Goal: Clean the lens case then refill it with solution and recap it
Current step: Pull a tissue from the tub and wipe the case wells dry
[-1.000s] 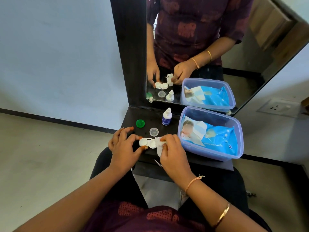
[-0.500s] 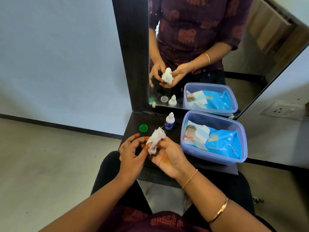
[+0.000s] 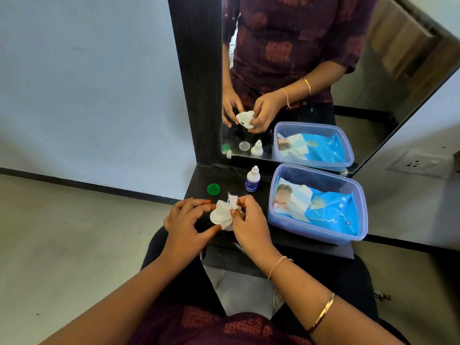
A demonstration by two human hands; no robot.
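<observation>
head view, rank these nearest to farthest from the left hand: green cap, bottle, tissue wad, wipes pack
From the left hand:
1. tissue wad, pinched at its fingertips, just to the right.
2. green cap, a little behind the fingers.
3. bottle, farther back and to the right.
4. wipes pack, far right, inside the box.

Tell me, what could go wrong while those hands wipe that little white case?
1. The lens case is only pinched between the left hand and the tissue in the right hand, near the front edge of the shelf; it might slip to the floor.
2. The green cap lies loose by the shelf's left edge; a stray hand could knock it off.
</observation>
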